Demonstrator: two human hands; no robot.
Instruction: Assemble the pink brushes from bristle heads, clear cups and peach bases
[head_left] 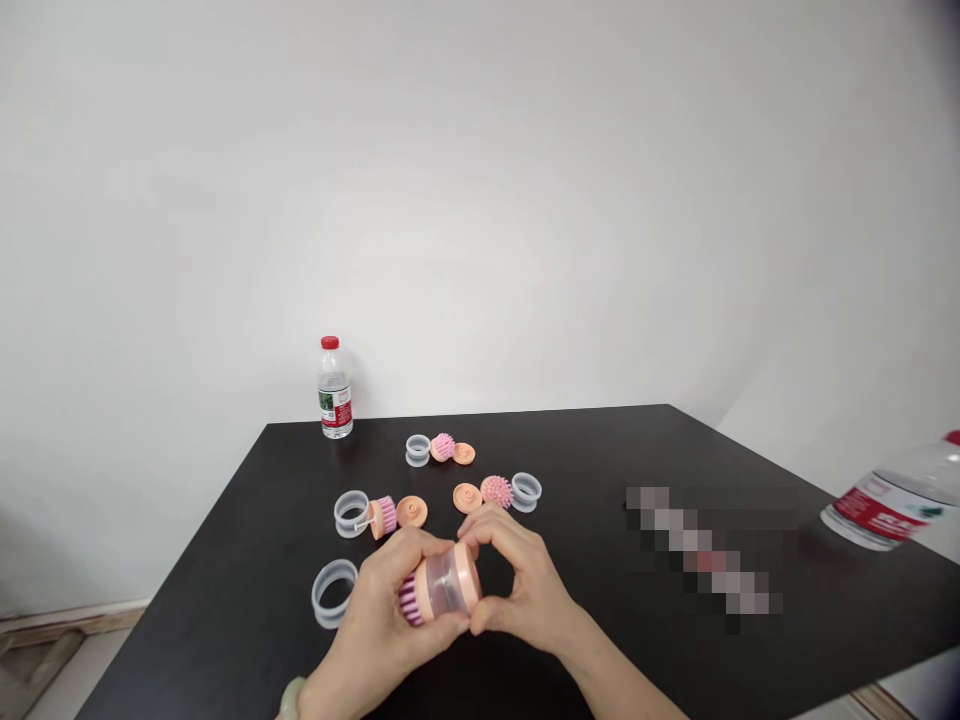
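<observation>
A small scrub brush [445,586] lies sideways between my hands, with purple bristles at its left end, a see-through middle band and a peach cap at its right end. My left hand [386,600] is closed around the bristle end. With thumb and fingers, my right hand [521,585] grips the cap's rim. Just left of my left hand is a loose translucent ring [330,592]. Beyond the hands lie a bristled brush head [382,516], a peach cap [411,512] and another translucent ring [351,513].
Farther back sit more rings, caps and pink brush heads [496,491] on the black table [585,470]. A water bottle [335,395] stands at the back left; a second bottle [889,505] is at the right edge. Something pixelated [701,550] lies right of my hands.
</observation>
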